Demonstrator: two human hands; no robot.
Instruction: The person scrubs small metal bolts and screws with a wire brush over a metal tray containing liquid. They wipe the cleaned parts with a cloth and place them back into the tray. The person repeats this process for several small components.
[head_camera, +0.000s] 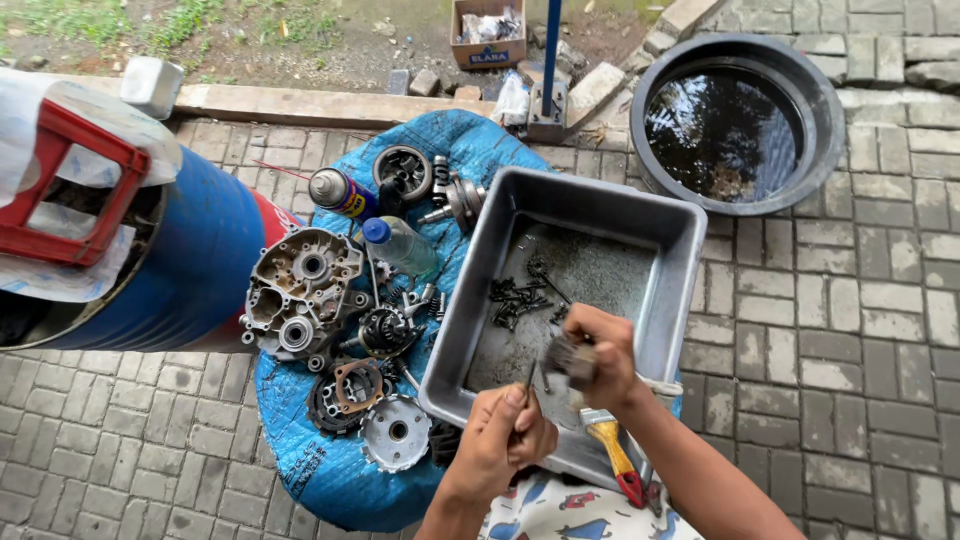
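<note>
Bolt (530, 383): thin, stiff, small metal piece, likely oily and slippery; best pinched at its end, over the grey metal tray (680, 225).
Left hand (503, 440): fingers clamped on the bolt.
Right hand (598, 352): closed around a worn brush (567, 360), touching the bolt.
Nearby: loose bolts (518, 298) in tray; engine case (300, 290) on blue sack (480, 140).

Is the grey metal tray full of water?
No, the rectangular grey metal tray holds only a loose pile of small dark bolts on a grimy, dry-looking bottom; the water is in the round black tub beside it.
</note>
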